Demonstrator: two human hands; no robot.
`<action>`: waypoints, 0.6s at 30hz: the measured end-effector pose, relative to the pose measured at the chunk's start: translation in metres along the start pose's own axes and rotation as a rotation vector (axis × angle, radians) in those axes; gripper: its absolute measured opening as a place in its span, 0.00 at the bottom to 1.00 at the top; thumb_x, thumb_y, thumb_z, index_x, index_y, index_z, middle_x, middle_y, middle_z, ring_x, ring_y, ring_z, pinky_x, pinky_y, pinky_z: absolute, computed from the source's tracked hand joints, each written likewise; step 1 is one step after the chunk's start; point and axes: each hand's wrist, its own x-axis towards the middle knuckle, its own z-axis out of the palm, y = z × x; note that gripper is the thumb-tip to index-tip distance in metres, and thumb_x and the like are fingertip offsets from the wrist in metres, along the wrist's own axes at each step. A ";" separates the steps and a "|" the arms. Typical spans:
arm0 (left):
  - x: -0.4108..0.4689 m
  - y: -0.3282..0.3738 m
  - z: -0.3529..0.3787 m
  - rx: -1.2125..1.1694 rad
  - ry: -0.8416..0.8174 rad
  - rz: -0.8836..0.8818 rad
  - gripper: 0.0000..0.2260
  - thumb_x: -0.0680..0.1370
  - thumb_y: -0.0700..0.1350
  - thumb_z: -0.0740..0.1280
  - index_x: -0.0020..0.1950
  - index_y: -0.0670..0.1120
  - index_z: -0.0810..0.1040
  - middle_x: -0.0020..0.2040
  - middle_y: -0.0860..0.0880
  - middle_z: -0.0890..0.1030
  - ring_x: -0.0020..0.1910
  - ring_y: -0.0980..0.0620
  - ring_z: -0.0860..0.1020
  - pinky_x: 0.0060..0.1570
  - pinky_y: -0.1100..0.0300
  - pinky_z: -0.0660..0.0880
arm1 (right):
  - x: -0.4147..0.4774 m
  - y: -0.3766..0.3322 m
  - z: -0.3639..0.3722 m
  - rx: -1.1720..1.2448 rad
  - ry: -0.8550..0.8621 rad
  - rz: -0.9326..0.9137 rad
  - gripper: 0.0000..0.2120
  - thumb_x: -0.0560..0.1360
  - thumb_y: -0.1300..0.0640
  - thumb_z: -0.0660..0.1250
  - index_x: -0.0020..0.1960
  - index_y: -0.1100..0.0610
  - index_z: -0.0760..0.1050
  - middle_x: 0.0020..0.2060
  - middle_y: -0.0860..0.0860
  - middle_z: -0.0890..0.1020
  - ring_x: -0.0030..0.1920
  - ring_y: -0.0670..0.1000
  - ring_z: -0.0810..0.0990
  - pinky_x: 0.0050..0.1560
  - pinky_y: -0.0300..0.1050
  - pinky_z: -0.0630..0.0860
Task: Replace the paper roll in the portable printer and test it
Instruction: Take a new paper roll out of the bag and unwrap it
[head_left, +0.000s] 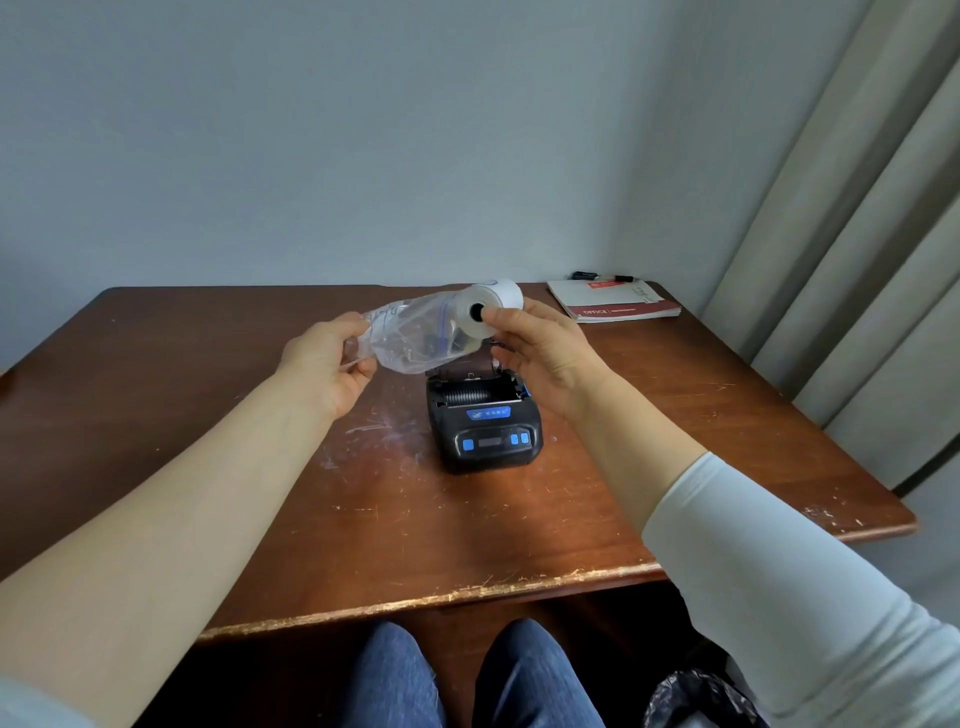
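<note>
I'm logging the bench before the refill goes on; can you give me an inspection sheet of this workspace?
Surface: wooden table, scratched, front edge chipped.
Job's things: printer, lid open; paper roll partly out of plastic bag, held above it.
Clutter: booklets and pen, far right corner.
Hands: left hand grips the bag; right hand holds the roll.
Cables: nothing seen.
Surroundings: plain wall; curtain at right.

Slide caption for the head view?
Right hand holds a paper roll at the mouth of a clear bag gripped by the left hand, open printer below.
</note>
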 end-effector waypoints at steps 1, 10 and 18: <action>0.003 0.000 -0.004 -0.002 0.025 -0.003 0.14 0.74 0.35 0.65 0.59 0.41 0.77 0.50 0.44 0.78 0.27 0.55 0.75 0.20 0.68 0.66 | 0.001 0.000 0.000 0.027 0.017 0.007 0.11 0.69 0.62 0.72 0.49 0.57 0.76 0.43 0.52 0.81 0.46 0.49 0.78 0.53 0.44 0.74; 0.028 -0.007 -0.050 0.182 0.258 -0.057 0.23 0.67 0.36 0.61 0.62 0.42 0.74 0.55 0.43 0.79 0.39 0.50 0.79 0.22 0.66 0.68 | 0.006 0.005 0.002 0.233 0.069 0.065 0.10 0.70 0.65 0.70 0.51 0.63 0.75 0.43 0.57 0.80 0.45 0.52 0.79 0.54 0.43 0.78; 0.034 -0.020 -0.052 0.712 0.279 0.085 0.08 0.72 0.35 0.65 0.47 0.45 0.78 0.51 0.43 0.75 0.45 0.47 0.73 0.39 0.60 0.69 | 0.010 0.009 0.000 0.213 0.028 0.102 0.11 0.71 0.61 0.69 0.53 0.62 0.75 0.44 0.58 0.82 0.49 0.55 0.79 0.50 0.43 0.79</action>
